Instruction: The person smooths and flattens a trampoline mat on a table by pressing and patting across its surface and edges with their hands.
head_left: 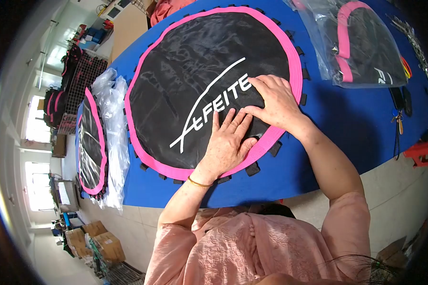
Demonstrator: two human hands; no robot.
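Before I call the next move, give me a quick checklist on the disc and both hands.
1. Disc laid out: ok. The black disc is spread open on the blue table, white lettering up.
2. Disc smooth: not ok. Wrinkles show in its upper part.
3. Left hand free: ok. It rests on the disc below the lettering, fingers spread, holding nothing.
4. Right hand free: ok. It rests at the lettering's right end, holding nothing.
5. All edge tabs turned outward: cannot tell. Many stick out past the pink rim, but the hands and arms cover part of the edge.
6. Clear bag apart from the disc: ok. A gap of table shows between them.
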